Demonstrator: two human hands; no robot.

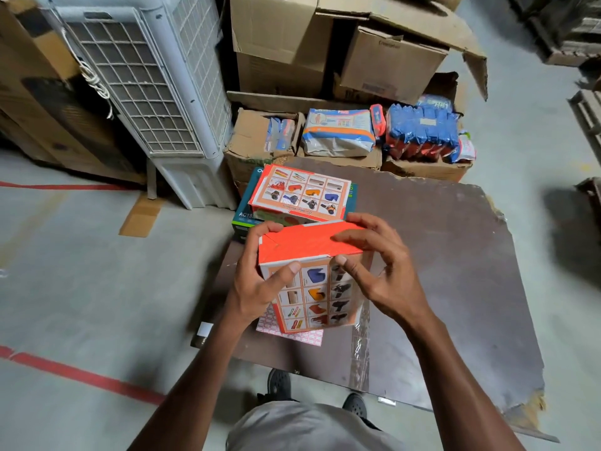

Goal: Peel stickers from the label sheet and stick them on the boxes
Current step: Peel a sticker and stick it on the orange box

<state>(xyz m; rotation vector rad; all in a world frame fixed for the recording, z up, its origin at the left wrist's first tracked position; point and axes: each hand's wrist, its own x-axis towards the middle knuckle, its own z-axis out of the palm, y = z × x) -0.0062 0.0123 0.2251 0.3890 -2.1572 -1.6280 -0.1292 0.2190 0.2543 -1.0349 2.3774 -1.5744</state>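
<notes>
Left hand (260,288) and right hand (374,271) grip the orange box (312,255) between them, above the label sheet (292,333).

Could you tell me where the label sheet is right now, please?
In the head view, the label sheet lies on the brown board, low and centre-left, mostly hidden under the orange box held by both hands.
</notes>
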